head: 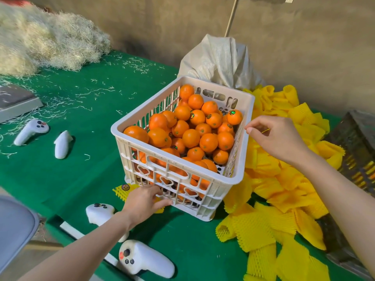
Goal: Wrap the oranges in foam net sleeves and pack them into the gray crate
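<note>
- Nearest me: white controller (146,260) flat on the green table (81,169), btm centre, just below the person's left forearm.
- Far left, off the table: gray rounded seat edge (16,226).
- Left, further back: gray flat tray (16,102), then 2nd controller (32,130) and 3rd controller (61,144) side by side, apart.
- Back left: big straw pile (46,39), w/ loose bits scattered over the cloth.
- 4th controller (99,213) sits just beside the left wrist.
- Left hand (146,201): palm down on a yellow net sleeve (125,188) at the near-left foot of the white crate (116,129). Fingers curled over the sleeve, tips touching the crate's bottom slats, thumb stretched along the base. Round sticker shows on the sleeve; can't tell if fruit is inside.
- Centre: white crate, slotted sides, heaped w/ bare oranges (190,137), some w/ stickers.
- Behind it: pale woven sack (221,61), and a thin stick (231,17) against the wall.
- Right hand (278,136): up over the crate's right rim. Thumb + forefinger pinch a thin yellow strand (264,130), other fingers curled in.
- Right of the crate: sleeve heap (284,179), yellow foam nets touching the crate's right side and spreading to the table's near edge.
- Far right: gray crate (357,138), dark, partly out of shot. Yellow + orange show thru its slots; contents can't tell.
</note>
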### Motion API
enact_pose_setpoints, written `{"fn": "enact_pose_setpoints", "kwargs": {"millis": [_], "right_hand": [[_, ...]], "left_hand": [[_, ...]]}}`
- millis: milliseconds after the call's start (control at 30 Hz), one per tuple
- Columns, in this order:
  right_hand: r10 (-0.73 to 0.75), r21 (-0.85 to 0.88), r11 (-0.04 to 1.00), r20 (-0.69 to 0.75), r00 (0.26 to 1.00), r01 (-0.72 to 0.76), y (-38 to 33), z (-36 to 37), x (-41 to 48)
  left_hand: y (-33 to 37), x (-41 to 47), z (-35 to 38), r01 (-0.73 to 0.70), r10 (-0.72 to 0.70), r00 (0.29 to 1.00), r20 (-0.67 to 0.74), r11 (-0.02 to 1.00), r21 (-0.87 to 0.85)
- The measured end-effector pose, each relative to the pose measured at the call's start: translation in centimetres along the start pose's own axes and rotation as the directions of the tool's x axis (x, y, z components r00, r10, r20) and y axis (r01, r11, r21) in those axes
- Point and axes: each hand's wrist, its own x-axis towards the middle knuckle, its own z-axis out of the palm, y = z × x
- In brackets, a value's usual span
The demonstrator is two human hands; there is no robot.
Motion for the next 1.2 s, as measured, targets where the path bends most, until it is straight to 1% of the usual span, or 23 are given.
{"fn": "enact_pose_setpoints", "kwargs": {"millis": [100, 200, 300, 367, 400, 500, 567, 633, 667, 700, 733, 767, 800, 867, 900, 933, 967, 1000, 1033, 1067, 1100, 1133, 1200], "right_hand": [[0.053, -0.007, 0.999, 0.041, 0.998, -0.053, 1.5, 0.6, -0.8], [0.124, -0.023, 0.992, 0.093, 0.988, -0.122, 3.2, 1.5, -1.7], [0.246, -0.094, 0.968, 0.212, 0.946, -0.231, 5.0, 3.0, -3.1], [0.284, -0.193, 0.955, 0.368, 0.885, -0.226, 5.7, 4.3, -4.3], [0.291, -0.213, 0.953, 0.458, 0.840, -0.214, 5.9, 4.9, -4.9], [0.266, -0.205, 0.964, 0.679, 0.684, -0.171, 5.3, 5.9, -6.1], [0.260, -0.229, 0.965, 0.751, 0.606, -0.130, 5.0, 6.3, -6.6], [0.270, -0.307, 0.951, 0.783, 0.561, -0.030, 4.6, 6.5, -7.0], [0.262, -0.339, 0.940, 0.784, 0.563, 0.035, 4.4, 6.4, -7.2], [0.243, -0.352, 0.933, 0.772, 0.587, 0.077, 4.3, 6.1, -7.4], [0.219, -0.341, 0.937, 0.747, 0.628, 0.079, 4.2, 5.5, -7.5], [0.191, -0.297, 0.954, 0.710, 0.678, 0.042, 4.2, 4.6, -7.5], [0.161, -0.214, 0.977, 0.665, 0.729, -0.020, 4.3, 3.5, -7.5], [0.094, 0.027, 0.991, 0.571, 0.815, -0.134, 4.5, 0.8, -7.5], [0.061, 0.153, 0.974, 0.536, 0.842, -0.168, 4.4, -0.7, -7.5], [0.034, 0.261, 0.946, 0.509, 0.860, -0.192, 4.3, -1.9, -7.5], [0.018, 0.346, 0.914, 0.488, 0.872, -0.212, 4.0, -3.0, -7.6], [0.015, 0.410, 0.882, 0.469, 0.883, -0.233, 3.9, -3.9, -7.7], [0.026, 0.460, 0.850, 0.453, 0.891, -0.258, 3.7, -4.6, -7.8], [0.046, 0.504, 0.815, 0.437, 0.898, -0.287, 3.7, -5.1, -7.9], [0.070, 0.528, 0.793, 0.416, 0.907, -0.304, 3.7, -5.3, -8.1], [0.095, 0.509, 0.810, 0.376, 0.922, -0.291, 3.8, -5.3, -8.2], [0.147, 0.330, 0.917, 0.240, 0.960, -0.223, 3.7, -4.9, -8.5]], "left_hand": [[0.9, -0.8, -0.7, -0.098, 0.098, 0.980, -0.171, 0.995, 0.009], [2.6, -0.8, -1.5, -0.247, 0.231, 0.919, -0.320, 0.969, -0.009], [5.0, -0.4, -2.8, -0.330, 0.284, 0.850, -0.444, 0.944, -0.027], [6.8, 0.0, -3.9, -0.375, 0.294, 0.803, -0.518, 0.925, -0.057], [7.7, 0.3, -4.5, -0.398, 0.299, 0.778, -0.552, 0.915, -0.065], [10.7, 1.0, -6.0, -0.454, 0.313, 0.721, -0.618, 0.888, -0.079], [12.7, 1.6, -6.8, -0.477, 0.323, 0.700, -0.637, 0.875, -0.080], [14.5, 2.4, -7.3, -0.490, 0.336, 0.691, -0.640, 0.868, -0.073], [15.3, 2.8, -7.4, -0.492, 0.341, 0.694, -0.634, 0.868, -0.072], [16.1, 3.1, -7.4, -0.485, 0.341, 0.703, -0.624, 0.872, -0.069], [16.9, 3.4, -7.4, -0.466, 0.334, 0.718, -0.611, 0.882, -0.066], [17.7, 3.6, -7.3, -0.443, 0.321, 0.736, -0.596, 0.894, -0.066], [18.4, 3.9, -7.2, -0.421, 0.306, 0.755, -0.579, 0.904, -0.071], [20.0, 4.5, -7.1, -0.407, 0.293, 0.802, -0.520, 0.906, -0.119], [20.9, 4.8, -7.1, -0.400, 0.287, 0.843, -0.455, 0.899, -0.176], [21.7, 5.2, -7.1, -0.375, 0.278, 0.894, -0.351, 0.894, -0.247], [22.5, 5.7, -7.0, -0.317, 0.260, 0.943, -0.206, 0.891, -0.325], [23.1, 6.2, -6.9, -0.232, 0.234, 0.971, -0.044, 0.892, -0.388], [23.7, 6.6, -6.7, -0.163, 0.213, 0.974, 0.079, 0.898, -0.408], [24.1, 6.9, -6.5, -0.139, 0.207, 0.969, 0.134, 0.908, -0.396], [24.4, 7.2, -6.3, -0.154, 0.208, 0.971, 0.113, 0.918, -0.366], [24.6, 7.3, -6.2, -0.168, 0.196, 0.979, 0.055, 0.931, -0.323], [24.8, 7.4, -5.8, -0.175, 0.164, 0.984, -0.068, 0.962, -0.210]]}}
